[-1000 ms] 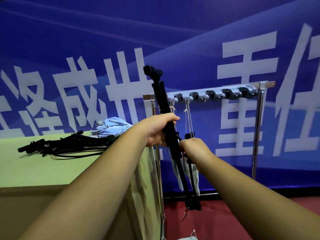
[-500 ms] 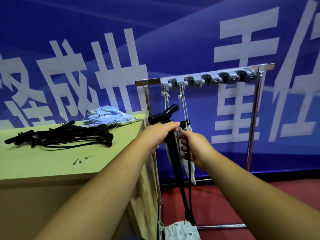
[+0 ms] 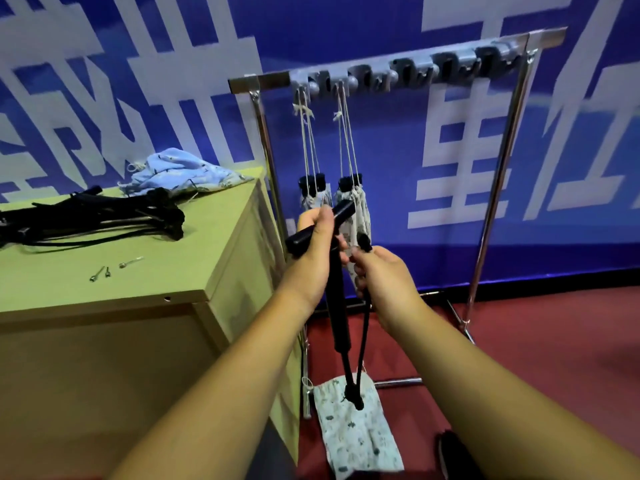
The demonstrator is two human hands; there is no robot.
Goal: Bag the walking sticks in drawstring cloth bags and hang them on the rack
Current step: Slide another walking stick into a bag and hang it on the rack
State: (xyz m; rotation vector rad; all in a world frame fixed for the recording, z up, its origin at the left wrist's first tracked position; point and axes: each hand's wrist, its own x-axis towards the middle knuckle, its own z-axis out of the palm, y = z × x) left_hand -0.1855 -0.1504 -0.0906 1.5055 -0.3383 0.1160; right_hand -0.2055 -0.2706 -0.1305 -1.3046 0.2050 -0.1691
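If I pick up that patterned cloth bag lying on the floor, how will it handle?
The cloth bag lies flat and creased, so it is probably floppy and light. Its thin fabric would likely sag from one hand and need holding open.

Table [image 3: 104,282] left, sticks pile [image 3: 104,216] on it; rack [image 3: 398,74] behind-right; bag [image 3: 356,434] apparently on floor below.

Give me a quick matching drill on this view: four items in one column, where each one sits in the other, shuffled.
Items
1. pale blue cloth bag heap
2. white patterned drawstring bag
3. black T-handled walking stick
4. two bagged sticks

Places
A. hanging by cords from the metal rack
B. gripped in the left hand
C. lying on the red floor
D. on the green table's back corner

Pairs: 1-D, 2-C, 3-B, 4-A
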